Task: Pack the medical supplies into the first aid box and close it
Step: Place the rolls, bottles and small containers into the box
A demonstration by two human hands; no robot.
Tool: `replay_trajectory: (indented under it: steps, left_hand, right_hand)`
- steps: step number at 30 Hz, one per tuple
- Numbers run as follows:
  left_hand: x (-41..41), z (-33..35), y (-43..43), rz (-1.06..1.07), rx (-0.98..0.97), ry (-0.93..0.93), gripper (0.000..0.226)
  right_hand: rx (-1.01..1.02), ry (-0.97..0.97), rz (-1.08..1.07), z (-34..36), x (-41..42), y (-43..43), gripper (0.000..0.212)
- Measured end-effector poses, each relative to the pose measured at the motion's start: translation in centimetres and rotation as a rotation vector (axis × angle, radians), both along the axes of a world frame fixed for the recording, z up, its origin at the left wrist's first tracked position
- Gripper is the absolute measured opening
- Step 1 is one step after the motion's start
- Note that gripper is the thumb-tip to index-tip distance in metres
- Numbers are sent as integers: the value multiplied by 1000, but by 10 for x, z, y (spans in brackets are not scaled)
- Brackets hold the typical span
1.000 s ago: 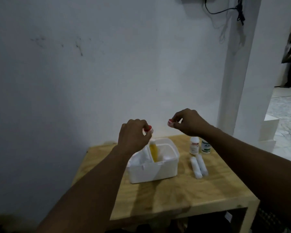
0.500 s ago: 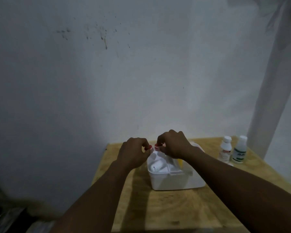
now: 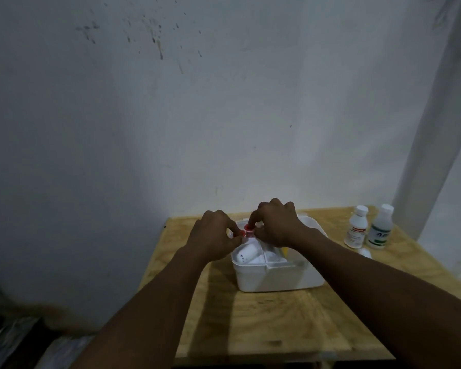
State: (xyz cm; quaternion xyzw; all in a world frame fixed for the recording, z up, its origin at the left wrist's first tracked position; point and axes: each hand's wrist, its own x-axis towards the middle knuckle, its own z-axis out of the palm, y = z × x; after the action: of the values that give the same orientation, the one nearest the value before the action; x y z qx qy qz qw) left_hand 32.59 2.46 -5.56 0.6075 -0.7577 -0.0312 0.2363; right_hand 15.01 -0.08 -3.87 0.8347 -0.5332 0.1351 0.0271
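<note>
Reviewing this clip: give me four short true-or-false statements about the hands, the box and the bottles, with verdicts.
1. Each hand, left hand and right hand, pinches a small red-capped item. True.
2. The first aid box is closed. False: it is open, with a white roll inside.
3. Two bottles stand on the table right of the box. True.
4. The hands are over the bottles. False: they are over the box.

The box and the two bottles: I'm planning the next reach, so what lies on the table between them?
In the head view, only bare wooden table shows between the white box and the two bottles; a small white item lies just nearer than the bottles.
</note>
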Motion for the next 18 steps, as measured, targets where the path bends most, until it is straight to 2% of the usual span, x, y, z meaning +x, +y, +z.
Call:
replay_trajectory:
  steps: [7, 11, 14, 18]
  left_hand:
    - [-25, 15, 6, 19, -111, -11, 34]
    - [-74, 27, 16, -106, -255, -41, 29]
    - [-121, 28, 24, -252, -291, -78, 29]
    - [-179, 14, 34, -426, -279, -245, 35]
  right_hand:
    - [-103, -200, -35, 26, -44, 13, 24]
    - [-196, -404, -112, 35, -101, 24, 21]
    - [-127, -462, -218, 33, -147, 39, 20]
    - [119, -395, -314, 5, -197, 62, 21]
